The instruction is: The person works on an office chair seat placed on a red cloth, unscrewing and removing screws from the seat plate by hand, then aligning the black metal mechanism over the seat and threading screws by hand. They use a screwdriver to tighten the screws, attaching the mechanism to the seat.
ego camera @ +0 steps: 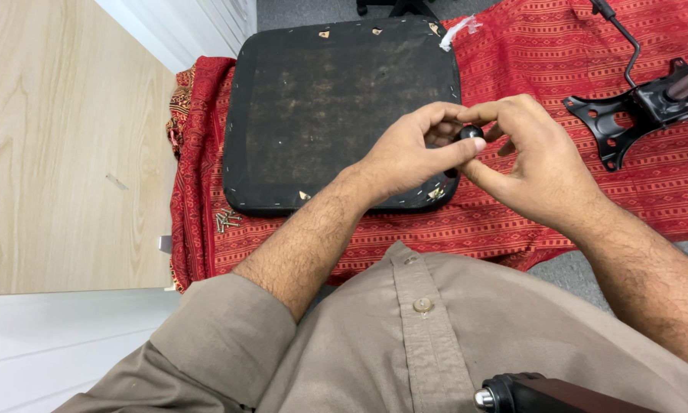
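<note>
My left hand (413, 149) and my right hand (531, 157) meet above the right edge of a black chair seat pad (336, 107), which lies upside down on a red patterned cloth (543, 61). Between the fingertips of both hands sits a small round black knob (471, 133). My left thumb presses against it while my right fingers curl over it. How much of the knob is hidden by the fingers I cannot tell.
A black metal chair mechanism plate with a lever (634, 107) lies on the cloth at the right. Several small screws (225, 220) lie near the pad's lower left corner. A wooden panel (61, 145) stands at the left. Another black part (543, 394) shows at the bottom edge.
</note>
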